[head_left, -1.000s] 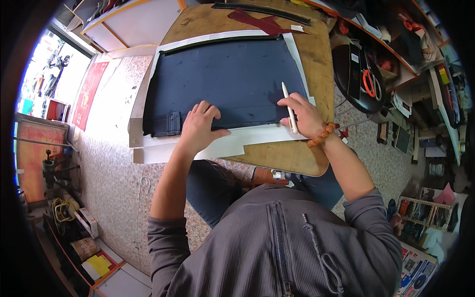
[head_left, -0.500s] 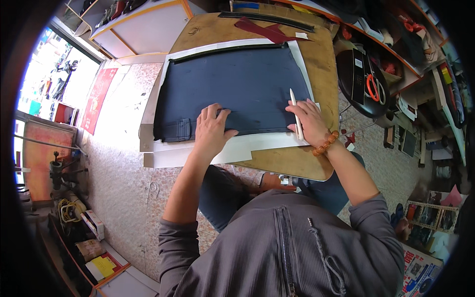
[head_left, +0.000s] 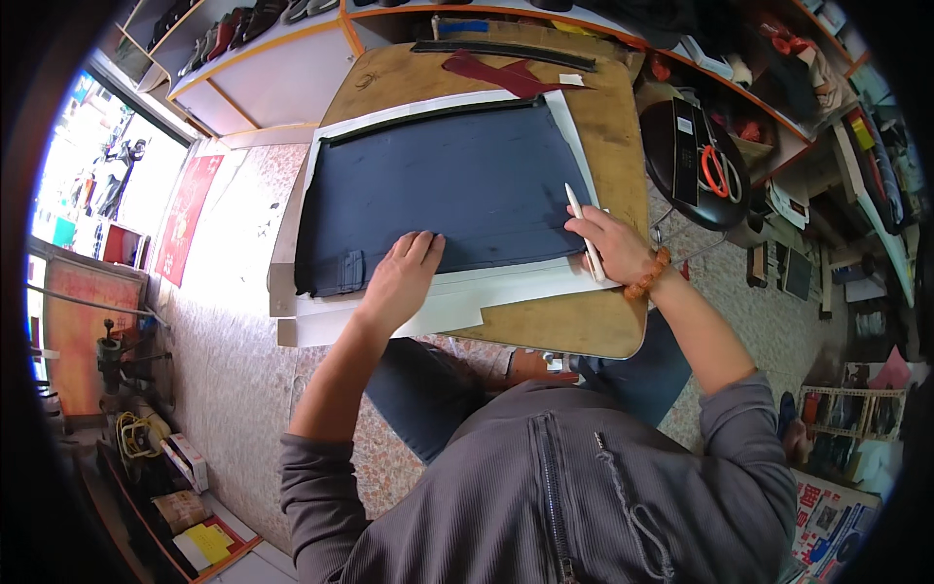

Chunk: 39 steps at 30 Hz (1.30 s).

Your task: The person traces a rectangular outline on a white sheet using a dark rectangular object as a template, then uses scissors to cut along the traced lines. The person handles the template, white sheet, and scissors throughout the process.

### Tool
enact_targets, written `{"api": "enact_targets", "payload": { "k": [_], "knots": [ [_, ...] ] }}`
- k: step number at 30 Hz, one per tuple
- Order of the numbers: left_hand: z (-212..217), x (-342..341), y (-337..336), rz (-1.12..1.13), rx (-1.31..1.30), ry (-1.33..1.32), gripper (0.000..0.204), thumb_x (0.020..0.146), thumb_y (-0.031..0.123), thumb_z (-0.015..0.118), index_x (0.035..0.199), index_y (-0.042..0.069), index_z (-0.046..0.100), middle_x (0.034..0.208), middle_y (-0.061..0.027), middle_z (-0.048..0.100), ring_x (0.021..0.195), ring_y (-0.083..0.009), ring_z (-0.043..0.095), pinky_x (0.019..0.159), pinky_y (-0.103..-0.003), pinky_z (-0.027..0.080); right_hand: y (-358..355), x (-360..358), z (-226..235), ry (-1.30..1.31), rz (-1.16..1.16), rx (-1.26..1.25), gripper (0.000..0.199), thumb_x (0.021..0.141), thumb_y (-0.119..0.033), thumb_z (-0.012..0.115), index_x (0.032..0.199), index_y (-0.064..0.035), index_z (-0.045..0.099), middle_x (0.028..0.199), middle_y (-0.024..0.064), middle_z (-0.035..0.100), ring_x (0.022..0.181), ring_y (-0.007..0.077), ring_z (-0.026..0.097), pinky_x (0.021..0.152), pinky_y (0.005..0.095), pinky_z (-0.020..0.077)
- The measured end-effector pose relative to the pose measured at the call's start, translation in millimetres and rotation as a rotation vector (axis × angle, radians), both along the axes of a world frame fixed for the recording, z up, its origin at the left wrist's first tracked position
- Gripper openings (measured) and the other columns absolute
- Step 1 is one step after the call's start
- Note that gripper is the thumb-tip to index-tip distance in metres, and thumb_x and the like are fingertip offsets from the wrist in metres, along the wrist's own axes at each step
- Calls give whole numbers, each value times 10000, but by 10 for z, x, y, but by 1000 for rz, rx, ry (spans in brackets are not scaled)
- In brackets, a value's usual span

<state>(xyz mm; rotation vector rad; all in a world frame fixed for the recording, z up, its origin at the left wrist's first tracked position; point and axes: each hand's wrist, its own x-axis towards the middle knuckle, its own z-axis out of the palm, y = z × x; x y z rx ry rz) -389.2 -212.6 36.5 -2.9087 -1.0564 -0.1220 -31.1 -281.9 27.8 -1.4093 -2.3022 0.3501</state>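
A large dark blue sheet of material lies on white paper on the wooden table. A black strip runs along its far edge, and a small stitched tab sits near its near left corner. My left hand rests on the sheet's near edge, fingers stretched out flat and holding nothing. At the near right corner, my right hand is closed around a slim white pointed tool, its tip pointing away from me. The exact kind of tool cannot be made out.
Dark red scraps and a long black strip lie at the table's far end. Orange-handled scissors rest on a round black stool to the right. Shelves with shoes stand at the far left.
My left hand has flattened and shifted slightly down on the sheet, its thumb no longer spread out. My right hand has moved slightly, still holding the white tool. The whole view has shifted a little.
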Motion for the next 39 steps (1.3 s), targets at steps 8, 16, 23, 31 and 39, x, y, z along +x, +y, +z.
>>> {"api": "enact_targets", "payload": {
  "k": [8, 16, 23, 31, 39],
  "knots": [
    [504, 146, 776, 210, -487, 146, 391, 912, 274, 610, 1230, 47, 617, 1156, -181, 651, 1033, -332, 633, 891, -405, 501, 359, 199, 25, 482, -153, -94, 308, 840, -107, 713, 1105, -54, 564, 979, 120, 642, 834, 221, 627, 744, 327, 494],
    [565, 422, 1401, 335, -706, 309, 624, 804, 369, 740, 1321, 61, 576, 1315, -161, 589, 1214, -341, 547, 1028, -397, 420, 625, 129, -88, 435, -349, -76, 304, 853, -180, 717, 1088, -54, 571, 928, 149, 642, 772, 292, 610, 708, 348, 486],
    [452, 413, 1538, 264, -694, 321, 604, 749, 400, 786, 1209, 34, 646, 1186, -168, 645, 1135, -342, 588, 953, -420, 465, 693, 135, -162, 426, -344, -21, 309, 853, -183, 718, 1091, -49, 574, 925, 145, 645, 778, 290, 615, 714, 357, 495],
    [318, 367, 1613, 253, -686, 302, 532, 746, 425, 789, 1069, 20, 666, 969, -168, 653, 939, -352, 610, 819, -439, 477, 699, 159, -206, 426, -368, -64, 319, 861, -199, 717, 1112, -61, 575, 930, 143, 644, 797, 279, 617, 730, 348, 494],
    [246, 269, 1553, 241, -613, 212, 564, 756, 434, 771, 1120, 19, 657, 1064, -191, 661, 1033, -346, 607, 875, -407, 469, 695, 198, -188, 444, -334, -119, 316, 862, -188, 718, 1109, -55, 572, 974, 142, 643, 830, 274, 613, 761, 338, 491]
  ]
}}
